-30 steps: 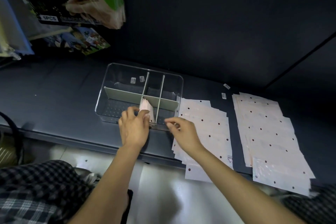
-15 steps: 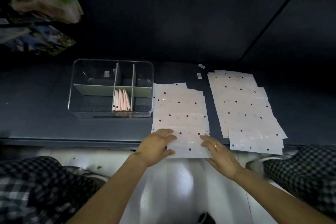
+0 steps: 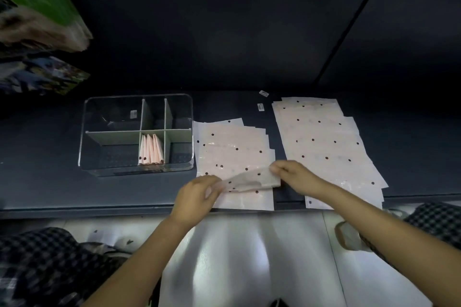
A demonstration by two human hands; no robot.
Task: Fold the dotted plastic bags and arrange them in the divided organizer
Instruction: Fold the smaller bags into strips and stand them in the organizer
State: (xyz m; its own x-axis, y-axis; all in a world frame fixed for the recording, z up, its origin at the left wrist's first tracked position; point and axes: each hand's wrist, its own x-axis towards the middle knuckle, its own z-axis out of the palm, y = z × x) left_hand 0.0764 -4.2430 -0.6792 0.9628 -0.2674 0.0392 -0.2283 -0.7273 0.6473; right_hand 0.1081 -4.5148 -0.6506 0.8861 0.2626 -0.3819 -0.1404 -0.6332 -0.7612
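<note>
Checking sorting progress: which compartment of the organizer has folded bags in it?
The near middle compartment of the divided organizer: folded dotted bags stand in it. The other compartments show none.

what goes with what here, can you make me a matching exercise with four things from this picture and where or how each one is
Things
1. folded bags
2. lifted bag
3. right-hand stack of flat bags
4. small label

States or places
a. lying on the dark shelf behind the two stacks
b. pinched at its ends by the left hand and right hand
c. spread flat, untouched by either hand
d. standing upright in the front middle compartment of the clear organizer

Pairs: 1-d, 2-b, 3-c, 4-a
</note>
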